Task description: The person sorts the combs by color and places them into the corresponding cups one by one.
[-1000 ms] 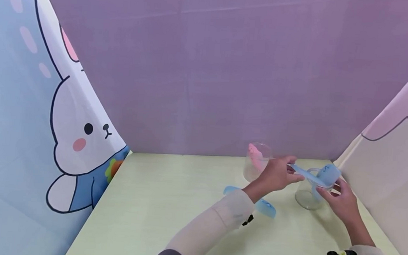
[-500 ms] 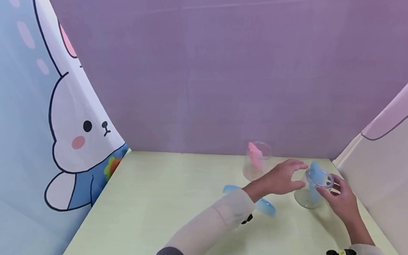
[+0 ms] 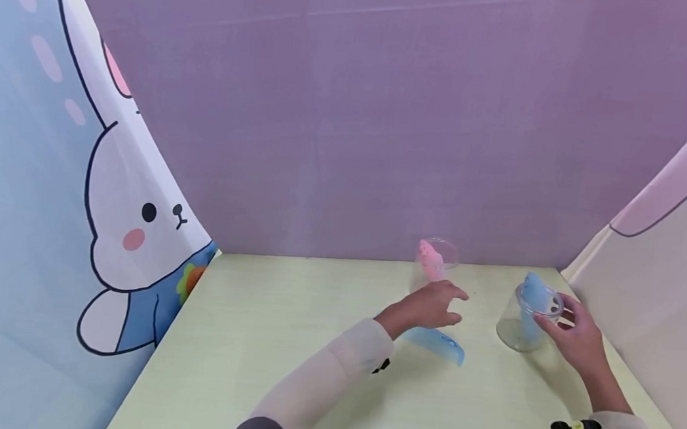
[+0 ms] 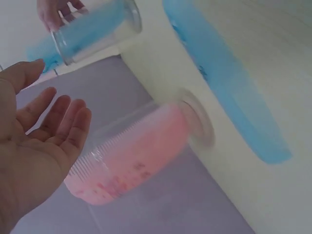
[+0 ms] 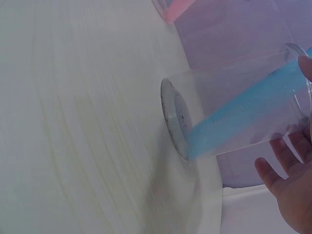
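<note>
My right hand (image 3: 577, 337) holds a clear glass (image 3: 512, 330) by its rim, thumb on the near side and fingers round the far side. A blue comb (image 3: 533, 295) stands in that glass, leaning, its top above the rim. My left hand (image 3: 426, 305) has nothing in it, its fingers loosely bent. Below it a second blue comb (image 3: 438, 345) lies on the table, partly hidden by the hand and sleeve in the head view. In the left wrist view this lying comb (image 4: 224, 80) shows nearly whole, apart from the fingers.
Behind the left hand, a second clear glass (image 3: 444, 247) contains a pink comb (image 3: 430, 259). The pale table (image 3: 253, 340) meets a purple cloth backdrop (image 3: 348, 142) at its far edge. A rabbit-print cloth (image 3: 124, 227) hangs at the left, and another cloth at the right.
The left hand lowered a blue comb into the right-hand glass, let go of it, then moved left over the lying comb. The right hand has kept its hold on the glass.
</note>
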{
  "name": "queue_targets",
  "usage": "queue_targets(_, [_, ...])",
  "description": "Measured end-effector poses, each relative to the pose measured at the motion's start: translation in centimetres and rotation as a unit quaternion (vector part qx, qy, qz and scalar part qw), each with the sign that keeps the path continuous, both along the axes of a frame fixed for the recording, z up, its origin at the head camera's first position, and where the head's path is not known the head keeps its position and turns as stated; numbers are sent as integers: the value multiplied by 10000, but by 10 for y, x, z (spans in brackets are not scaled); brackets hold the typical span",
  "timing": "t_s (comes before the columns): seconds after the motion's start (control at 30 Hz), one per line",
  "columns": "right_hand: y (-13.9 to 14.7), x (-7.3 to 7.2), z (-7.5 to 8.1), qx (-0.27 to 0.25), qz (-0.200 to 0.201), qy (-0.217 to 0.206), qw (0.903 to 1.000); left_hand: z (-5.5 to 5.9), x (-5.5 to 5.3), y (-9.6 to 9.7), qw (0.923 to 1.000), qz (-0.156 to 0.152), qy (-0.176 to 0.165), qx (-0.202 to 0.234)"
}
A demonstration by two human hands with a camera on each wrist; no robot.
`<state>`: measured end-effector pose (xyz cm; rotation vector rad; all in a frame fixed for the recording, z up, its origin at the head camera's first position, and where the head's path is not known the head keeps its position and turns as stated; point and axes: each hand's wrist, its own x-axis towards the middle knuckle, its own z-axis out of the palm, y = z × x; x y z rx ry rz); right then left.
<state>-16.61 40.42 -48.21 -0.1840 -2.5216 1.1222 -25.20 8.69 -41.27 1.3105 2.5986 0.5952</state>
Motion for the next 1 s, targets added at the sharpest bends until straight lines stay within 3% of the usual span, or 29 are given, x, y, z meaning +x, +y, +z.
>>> queue_targets(0.23, [0, 2, -1, -2, -17, -74, 10000, -16, -13, -28, 9976, 605, -260, -232])
queue_targets(0.5, [0, 3, -3, 1, -8, -124, 9999, -29, -21, -47, 9944, 890, -358, -446])
queue_targets(0.63, [-1, 4, -3, -15, -21, -56, 10000, -39, -26, -56, 9899, 941, 206, -1036])
queue_targets(0.77, [-2, 4, -3, -20, -50, -33, 10000, -52, -32, -65, 9790, 917, 920, -1574])
queue_targets(0.87, [-3, 5, -3, -25, -63, -31, 10000, -60, -35, -72, 9752, 914, 1047, -1721])
queue_targets(1.0, [-4, 6, -3, -25, -79, -23, 10000, -68, -37, -79, 9759, 827, 1047, -1728])
